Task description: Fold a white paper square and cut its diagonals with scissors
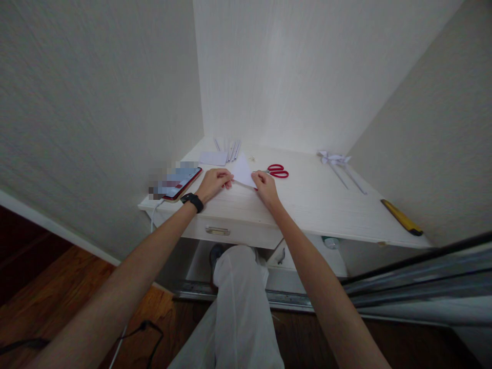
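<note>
A white sheet of paper [243,171], seen as a triangle pointing away from me, is held above the white desk between both hands. My left hand [216,183] pinches its near left corner, with a dark watch on that wrist. The near right corner is pinched by my right hand [265,187]. Just beyond the right hand lie red-handled scissors [277,171], their blades partly hidden. Behind the left hand rest a flat piece of white paper [213,158] and several thin white paper sticks [233,151].
At the desk's left edge lies a phone [180,180] with a cable. White paper pinwheels [333,159] on sticks lie at the back right. A yellow utility knife [402,218] sits near the right wall. Walls enclose the desk [307,205] on three sides; a drawer [230,230] is below.
</note>
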The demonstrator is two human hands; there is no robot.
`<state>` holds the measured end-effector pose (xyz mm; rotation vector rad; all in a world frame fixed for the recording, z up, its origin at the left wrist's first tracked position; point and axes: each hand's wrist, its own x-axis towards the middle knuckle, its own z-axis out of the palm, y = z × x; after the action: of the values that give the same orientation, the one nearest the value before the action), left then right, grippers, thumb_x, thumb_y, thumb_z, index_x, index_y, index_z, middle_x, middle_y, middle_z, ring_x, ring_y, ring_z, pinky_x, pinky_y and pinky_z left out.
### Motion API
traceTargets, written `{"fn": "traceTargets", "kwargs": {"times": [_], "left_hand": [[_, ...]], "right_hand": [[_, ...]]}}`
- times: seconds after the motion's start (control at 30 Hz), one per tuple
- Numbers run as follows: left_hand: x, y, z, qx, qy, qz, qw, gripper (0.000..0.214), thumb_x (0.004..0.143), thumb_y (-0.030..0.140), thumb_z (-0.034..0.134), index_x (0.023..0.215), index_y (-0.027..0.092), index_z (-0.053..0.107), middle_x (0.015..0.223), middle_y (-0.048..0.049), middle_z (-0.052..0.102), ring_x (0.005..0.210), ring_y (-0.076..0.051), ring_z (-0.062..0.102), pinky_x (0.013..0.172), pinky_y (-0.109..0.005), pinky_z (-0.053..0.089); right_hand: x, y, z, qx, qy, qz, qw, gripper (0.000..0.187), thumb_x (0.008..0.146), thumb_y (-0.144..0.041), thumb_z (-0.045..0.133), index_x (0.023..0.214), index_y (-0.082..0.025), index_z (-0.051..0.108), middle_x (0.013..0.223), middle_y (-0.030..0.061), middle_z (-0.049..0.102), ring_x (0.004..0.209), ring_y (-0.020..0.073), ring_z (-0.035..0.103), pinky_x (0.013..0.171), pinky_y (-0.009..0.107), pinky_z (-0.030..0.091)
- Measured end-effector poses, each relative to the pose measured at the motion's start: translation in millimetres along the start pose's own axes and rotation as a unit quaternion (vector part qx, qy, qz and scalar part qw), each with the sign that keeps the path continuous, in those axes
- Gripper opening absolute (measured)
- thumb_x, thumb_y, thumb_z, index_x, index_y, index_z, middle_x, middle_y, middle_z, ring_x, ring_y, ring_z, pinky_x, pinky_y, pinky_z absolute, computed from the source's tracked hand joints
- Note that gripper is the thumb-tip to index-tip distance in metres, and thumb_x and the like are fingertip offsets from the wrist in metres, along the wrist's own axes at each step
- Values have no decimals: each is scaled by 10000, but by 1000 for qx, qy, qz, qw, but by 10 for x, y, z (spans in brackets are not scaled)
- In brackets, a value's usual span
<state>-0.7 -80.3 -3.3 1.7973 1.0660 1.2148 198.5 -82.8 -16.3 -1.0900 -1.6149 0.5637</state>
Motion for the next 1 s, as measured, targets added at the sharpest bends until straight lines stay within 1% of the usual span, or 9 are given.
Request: {"fn": "traceTargets", "kwargs": {"times": [0.2,0.4,0.5,0.67,0.87,1.0], "left_hand": [[-2,-2,2,-8,-13,1,1000,224,769,358,623,679,158,663,565,-29,633,536,-141,562,569,-263,412],[-16,27,6,4,-12,7,1000,221,768,352,610,672,159,656,564,-27,628,535,-139,559,555,-257,403],[-25,47,13,15,-23,9,1000,216,760,346,610,657,161,648,561,-26,626,534,-140,558,551,-258,397],[-27,52,26,21,-35,5,999,231,764,358,609,633,169,632,552,-22,623,520,-135,544,549,-258,401],[-30,41,26,18,-34,4,999,232,769,360,614,641,168,637,556,-26,628,527,-142,555,544,-260,398],[-26,29,23,28,-34,12,999,231,781,341,613,635,165,645,547,-20,626,514,-130,548,545,-253,396]], "right_hand": [[5,-8,-13,35,-13,-3,999,307,814,-450,499,627,-209,464,620,-22,439,620,137,415,592,263,328],[-1,-56,-17,67,-25,6,997,346,809,-460,497,575,-214,430,567,-30,397,565,129,386,557,268,303],[-5,-46,-13,50,-23,10,998,341,801,-464,510,581,-214,435,562,-33,395,560,128,387,557,269,302],[-14,-22,-17,20,-16,2,1000,368,825,-456,493,569,-219,378,552,-39,351,559,125,365,557,270,283],[-3,-22,-21,-26,-17,-7,1000,366,822,-429,472,561,-221,321,566,-37,316,567,121,321,554,277,241],[4,-18,-18,-29,-14,-16,999,366,821,-428,462,561,-222,306,572,-37,295,563,119,300,556,282,225]]}}
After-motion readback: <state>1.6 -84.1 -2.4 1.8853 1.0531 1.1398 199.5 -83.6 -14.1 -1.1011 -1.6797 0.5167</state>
